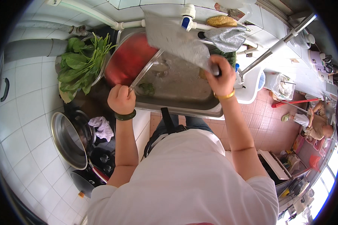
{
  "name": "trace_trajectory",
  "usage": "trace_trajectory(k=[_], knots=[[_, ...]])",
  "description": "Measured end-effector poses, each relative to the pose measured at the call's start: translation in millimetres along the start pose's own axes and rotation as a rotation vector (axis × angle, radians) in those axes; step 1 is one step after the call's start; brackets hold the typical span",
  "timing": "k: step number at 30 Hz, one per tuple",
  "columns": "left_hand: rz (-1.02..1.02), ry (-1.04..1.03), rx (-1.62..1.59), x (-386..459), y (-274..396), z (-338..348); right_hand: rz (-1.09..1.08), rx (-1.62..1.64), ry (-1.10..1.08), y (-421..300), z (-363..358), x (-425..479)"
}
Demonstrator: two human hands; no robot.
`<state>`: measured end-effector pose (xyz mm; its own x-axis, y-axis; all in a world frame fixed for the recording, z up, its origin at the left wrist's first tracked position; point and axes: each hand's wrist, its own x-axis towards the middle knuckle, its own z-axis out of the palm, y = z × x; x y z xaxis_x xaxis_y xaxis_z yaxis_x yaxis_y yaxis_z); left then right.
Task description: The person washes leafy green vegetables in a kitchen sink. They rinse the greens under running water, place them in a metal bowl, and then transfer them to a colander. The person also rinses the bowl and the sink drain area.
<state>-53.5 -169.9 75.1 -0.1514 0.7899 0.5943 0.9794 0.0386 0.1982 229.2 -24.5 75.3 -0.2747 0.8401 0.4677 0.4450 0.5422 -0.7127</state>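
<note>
My left hand (121, 98), with a dark green bangle at its wrist, is closed around the near end of the metal rim of a red basin (131, 59). The basin is tipped on its side at the left of the stainless steel sink (183, 101), its mouth facing right. In my right hand (223, 74), above a gold-coloured bracelet, is the dark handle of a broad, flat metal tool (177, 42), shaped like a cleaver and blurred by motion. The tool extends up and left over the sink and covers part of the basin's far side. Green leaf scraps (147, 88) lie in the sink.
Leafy greens (79, 66) sit in a bowl at left. Below them are a frying pan (69, 140) and a crumpled cloth (102, 128). A white tap (188, 14), a sponge (222, 21) and a silvery cloth (226, 38) are behind the sink. Another person (315, 121) is at far right.
</note>
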Motion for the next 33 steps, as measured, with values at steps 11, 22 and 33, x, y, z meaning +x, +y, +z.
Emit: trace_trajectory(k=[11, 22, 33], knots=[[-0.128, 0.018, -0.086, -8, 12, 13, 0.061, -0.206, -0.084, -33, 28, 100], [-1.27, -0.055, -1.042, -34, 16, 91, 0.086, -0.152, -0.375, -40, 26, 121], [-1.674, -0.298, -1.41, -63, 11, 113, 0.113, 0.328, -0.78, 0, 19, 144]])
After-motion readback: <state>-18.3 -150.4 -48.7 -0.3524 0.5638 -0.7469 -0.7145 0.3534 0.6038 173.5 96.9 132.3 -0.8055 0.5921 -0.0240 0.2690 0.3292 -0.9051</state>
